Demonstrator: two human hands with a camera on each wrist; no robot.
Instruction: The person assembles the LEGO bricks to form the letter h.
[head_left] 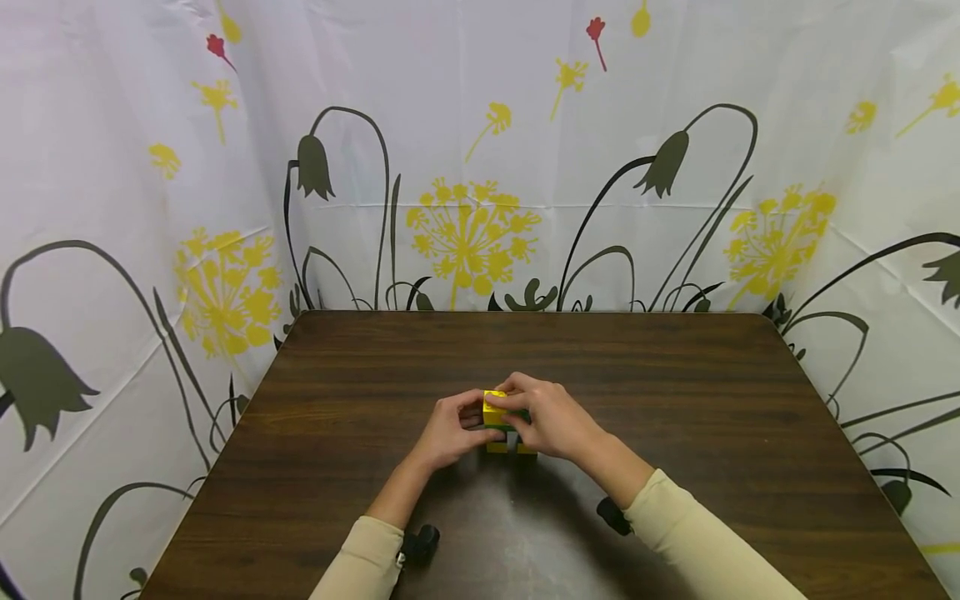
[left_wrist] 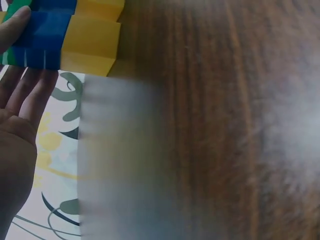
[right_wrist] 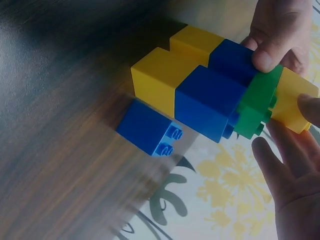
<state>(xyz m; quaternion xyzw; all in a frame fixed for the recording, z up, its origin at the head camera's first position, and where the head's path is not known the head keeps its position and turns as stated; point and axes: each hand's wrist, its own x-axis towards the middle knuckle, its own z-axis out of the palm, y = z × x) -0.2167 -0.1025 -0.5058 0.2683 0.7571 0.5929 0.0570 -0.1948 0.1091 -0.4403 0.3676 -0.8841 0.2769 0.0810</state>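
Both hands are at a stack of toy building bricks in the middle of the table. Two yellow bricks point(right_wrist: 155, 77) form its feet, with blue bricks point(right_wrist: 207, 102) on them. Across these sits a green brick point(right_wrist: 256, 102), its right-hand studs bare, and a yellow brick point(head_left: 494, 411) tops it. My left hand point(head_left: 448, 431) holds the stack from the left, its thumb against the blue and green bricks. From the right, my right hand point(head_left: 557, 417) pinches the top yellow brick between thumb and fingers. A separate blue brick point(right_wrist: 148, 126) stands behind the stack.
The brown wooden table point(head_left: 337, 367) extends around the hands on every side. Along its far edge hangs a white curtain point(head_left: 465, 83) printed with flowers. Dark wrist cameras point(head_left: 422, 543) sit beneath both forearms.
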